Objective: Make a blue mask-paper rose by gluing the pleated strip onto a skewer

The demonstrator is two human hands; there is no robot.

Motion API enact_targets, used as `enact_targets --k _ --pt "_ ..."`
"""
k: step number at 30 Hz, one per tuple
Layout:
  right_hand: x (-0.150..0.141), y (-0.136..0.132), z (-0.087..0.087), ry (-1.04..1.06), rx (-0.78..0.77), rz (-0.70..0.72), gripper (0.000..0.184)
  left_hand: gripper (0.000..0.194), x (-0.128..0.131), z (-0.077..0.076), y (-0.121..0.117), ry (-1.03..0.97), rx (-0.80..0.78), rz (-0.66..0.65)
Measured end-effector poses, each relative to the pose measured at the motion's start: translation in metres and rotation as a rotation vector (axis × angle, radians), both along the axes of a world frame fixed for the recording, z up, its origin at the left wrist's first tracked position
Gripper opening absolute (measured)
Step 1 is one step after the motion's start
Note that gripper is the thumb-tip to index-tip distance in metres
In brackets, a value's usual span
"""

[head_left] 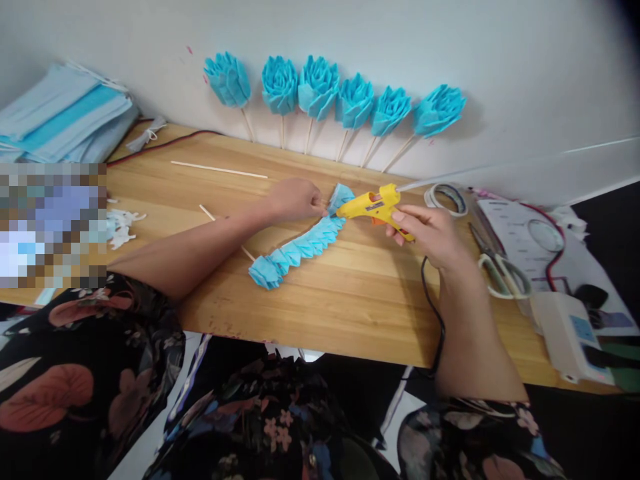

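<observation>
My right hand (427, 233) is wrapped round the handle of a yellow glue gun (373, 205), whose nozzle points left and meets the far end of a blue pleated strip (305, 248). My left hand (299, 199) is closed in a pinch at that same end, beside the nozzle. The strip curves down toward me over the wooden table. Its near end is rolled into a small blue bud around a thin wooden stick (247, 253), which runs up and left beneath my left forearm. A clear glue stick (440, 175) extends from the back of the gun.
Several finished blue flowers (319, 87) on sticks lean against the wall. A loose stick (219, 169) lies at the left, near stacked face masks (60, 117). At the right are a tape roll (447, 199), scissors (500, 267) and a white power strip (567, 337). The gun's black cord (436, 313) hangs over the table edge.
</observation>
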State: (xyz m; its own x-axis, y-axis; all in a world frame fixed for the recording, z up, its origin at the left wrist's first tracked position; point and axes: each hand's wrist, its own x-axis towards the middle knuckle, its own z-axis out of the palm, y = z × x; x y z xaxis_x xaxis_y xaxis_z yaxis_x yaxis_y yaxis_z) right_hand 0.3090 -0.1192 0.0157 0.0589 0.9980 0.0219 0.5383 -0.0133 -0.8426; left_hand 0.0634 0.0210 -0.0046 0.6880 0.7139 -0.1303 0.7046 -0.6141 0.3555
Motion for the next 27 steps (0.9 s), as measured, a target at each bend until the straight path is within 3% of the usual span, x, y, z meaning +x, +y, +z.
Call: enact_targets --k 11,15,20,27 --pt "0.006 -0.005 0.010 0.000 0.007 -0.054 0.043 0.037 0.000 -0.005 -0.001 0.011 0.051 -0.008" --pt "0.005 -0.003 0.004 0.123 0.024 -0.046 0.037 0.037 0.000 -0.004 -0.002 0.003 0.038 -0.005" --pt "0.007 0.000 -0.002 -0.018 0.001 0.020 0.044 0.036 0.001 -0.002 -0.004 0.007 0.035 0.010" --pt "0.007 -0.005 0.008 0.110 0.060 -0.078 0.037 0.034 0.001 0.000 -0.005 -0.003 0.016 0.028"
